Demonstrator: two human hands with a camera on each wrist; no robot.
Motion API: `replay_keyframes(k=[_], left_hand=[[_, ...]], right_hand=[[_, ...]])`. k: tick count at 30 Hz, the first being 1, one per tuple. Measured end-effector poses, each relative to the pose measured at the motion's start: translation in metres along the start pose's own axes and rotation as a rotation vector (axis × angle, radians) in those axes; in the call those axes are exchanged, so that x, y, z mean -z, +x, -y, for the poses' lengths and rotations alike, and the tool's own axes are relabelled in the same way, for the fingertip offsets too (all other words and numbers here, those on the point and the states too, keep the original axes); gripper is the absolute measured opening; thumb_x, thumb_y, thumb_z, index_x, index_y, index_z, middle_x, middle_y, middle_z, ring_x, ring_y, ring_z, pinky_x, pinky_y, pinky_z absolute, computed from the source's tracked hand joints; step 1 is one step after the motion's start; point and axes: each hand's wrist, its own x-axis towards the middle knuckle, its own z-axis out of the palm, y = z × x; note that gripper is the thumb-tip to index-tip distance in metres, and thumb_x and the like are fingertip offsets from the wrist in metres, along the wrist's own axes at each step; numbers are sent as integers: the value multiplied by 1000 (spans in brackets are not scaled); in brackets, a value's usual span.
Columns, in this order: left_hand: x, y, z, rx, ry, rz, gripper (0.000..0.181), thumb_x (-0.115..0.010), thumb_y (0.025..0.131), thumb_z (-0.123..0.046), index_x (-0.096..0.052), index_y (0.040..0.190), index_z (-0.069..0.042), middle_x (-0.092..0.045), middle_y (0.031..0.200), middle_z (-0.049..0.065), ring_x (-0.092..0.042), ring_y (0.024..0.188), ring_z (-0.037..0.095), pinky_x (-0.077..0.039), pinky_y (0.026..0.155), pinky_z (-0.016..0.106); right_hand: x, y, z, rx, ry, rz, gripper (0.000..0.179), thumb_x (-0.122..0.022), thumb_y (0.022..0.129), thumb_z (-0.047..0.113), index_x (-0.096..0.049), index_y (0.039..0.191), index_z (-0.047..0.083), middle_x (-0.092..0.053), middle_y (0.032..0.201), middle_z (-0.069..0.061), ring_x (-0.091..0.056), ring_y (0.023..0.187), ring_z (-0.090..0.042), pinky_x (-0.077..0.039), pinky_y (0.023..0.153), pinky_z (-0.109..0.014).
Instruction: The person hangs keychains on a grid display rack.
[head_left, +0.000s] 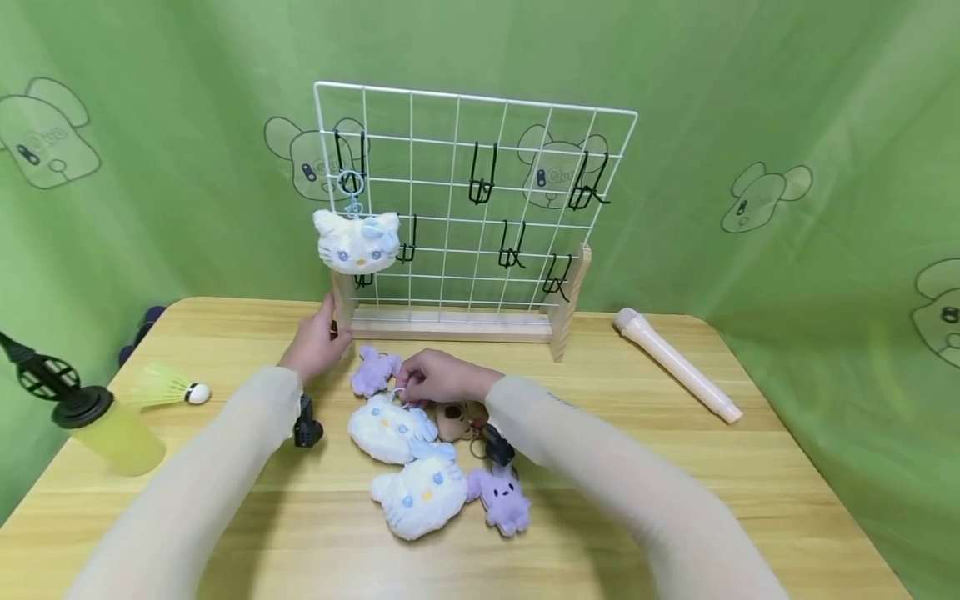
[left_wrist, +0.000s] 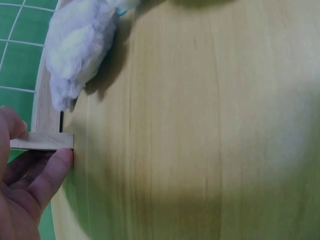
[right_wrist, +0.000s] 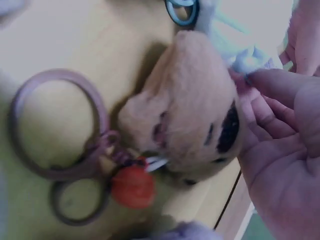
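My left hand [head_left: 315,343] grips the wooden side foot [left_wrist: 42,140] of a white wire rack [head_left: 457,96], thumb on one side and fingers on the other. My right hand [head_left: 442,377] pinches the ring end of a white cat plush keychain [head_left: 382,429]. In the right wrist view a brown plush keychain [right_wrist: 195,100] with a red ball lies against that palm. Below is a second white cat plush [head_left: 423,496], and a purple plush [head_left: 506,504] lies beside it. Another purple plush [head_left: 371,372] lies between my hands.
A white cat plush [head_left: 358,243] hangs at the rack's upper left. Several black hooks [head_left: 482,179] are on the grid. A shuttlecock [head_left: 176,390] and yellow bottle [head_left: 116,437] are at left; a pale stick [head_left: 678,365] lies at right.
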Motion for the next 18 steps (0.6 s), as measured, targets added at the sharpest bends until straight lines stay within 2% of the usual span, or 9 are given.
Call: replay_keyframes(k=[4, 7, 10, 13, 18], left_hand=[[1, 1, 1, -3, 0, 1, 80, -54, 102, -5, -6, 167, 0, -50, 146, 44, -65, 119, 54, -66, 92, 54], [1, 2, 1, -7, -3, 6, 80, -53, 102, -5, -5, 167, 0, -49, 146, 44, -66, 118, 54, -67, 90, 53], [2, 2, 1, -3, -2, 6, 80, -53, 102, -5, -6, 167, 0, -50, 145, 44, -66, 118, 54, -68, 88, 51], [2, 2, 1, 3, -6, 4, 80, -54, 102, -5, -6, 166, 0, -50, 144, 44, -67, 116, 53, -69, 84, 48], [1, 2, 1, 6, -2, 5, 81, -54, 102, -5, -5, 166, 1, -49, 145, 44, -66, 117, 53, -69, 85, 48]], right_hand=[[0, -6, -6, -22, 174, -57, 15, -58, 105, 3, -69, 107, -7, -77, 100, -21, -74, 79, -14, -67, 76, -24], [-1, -11, -7, -45, 279, -91, 17, -51, 108, 4, -63, 111, -8, -76, 108, -25, -78, 90, -25, -68, 82, -29], [-1, -16, -5, -71, 373, -119, 17, -46, 111, 6, -58, 113, -6, -73, 117, -27, -78, 99, -29, -68, 89, -33], [-1, -21, -3, -75, 434, -144, 17, -44, 111, 7, -55, 115, -5, -71, 123, -28, -77, 100, -26, -68, 92, -35], [0, -27, -2, -87, 542, -169, 19, -44, 113, 13, -54, 119, -2, -70, 120, -21, -75, 92, -15, -67, 91, -32]])
